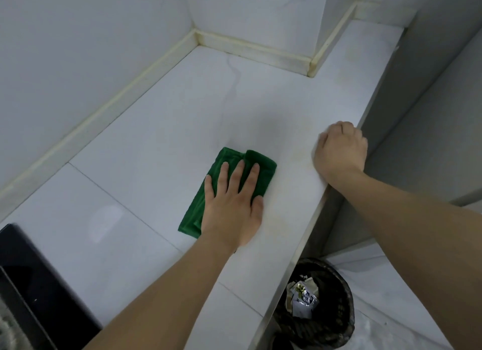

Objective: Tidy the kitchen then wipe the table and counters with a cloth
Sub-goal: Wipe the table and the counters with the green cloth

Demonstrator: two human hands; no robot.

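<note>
Left hand [230, 206] spread flat, pressing folded green cloth [224, 182] on tabletop [146, 141]; right hand [340, 151] curled empty at right edge. Cloth looks soft, light; press mid-fold.

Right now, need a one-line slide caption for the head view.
Left hand presses folded green cloth flat on white counter; right hand rests at its edge.

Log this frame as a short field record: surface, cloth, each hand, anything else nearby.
surface: white counter, wall corner behind
cloth: green cloth, folded, flat on the counter
left hand: left hand pressing the cloth, fingers straight
right hand: right hand curled, resting on the counter's front edge, holding nothing
other: bin with rubbish on the floor below; black appliance at lower left
</note>
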